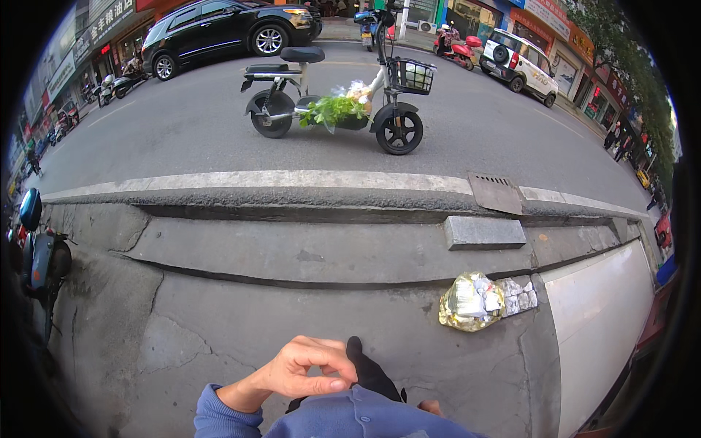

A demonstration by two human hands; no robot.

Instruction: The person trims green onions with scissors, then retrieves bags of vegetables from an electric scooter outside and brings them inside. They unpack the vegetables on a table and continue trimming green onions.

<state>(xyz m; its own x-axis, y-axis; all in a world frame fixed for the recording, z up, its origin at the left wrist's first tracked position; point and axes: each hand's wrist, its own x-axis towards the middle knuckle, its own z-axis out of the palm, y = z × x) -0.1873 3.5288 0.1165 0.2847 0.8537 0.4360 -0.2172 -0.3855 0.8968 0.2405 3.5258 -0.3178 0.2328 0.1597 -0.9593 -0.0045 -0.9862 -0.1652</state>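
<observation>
My left hand (309,366) is raised in front of my blue top (328,413), beside its front edge. Its fingers are curled and the thumb tip comes close to the index finger, with a gap in the ring they form. Nothing shows in its grasp. Only a small part of my right hand (431,407) appears past the right side of the top; its fingers are hidden. Below, a dark shoe (355,345) and black trouser leg (375,375) stand on the concrete pavement (296,312).
A transparent yellowish rubbish bag (472,306) lies ahead to the right, by a step (328,246) with a stone block (484,232). Beyond the kerb (306,179), an electric bike (339,104) carries leafy greens. A black SUV (219,30) and white car (520,65) are across the road.
</observation>
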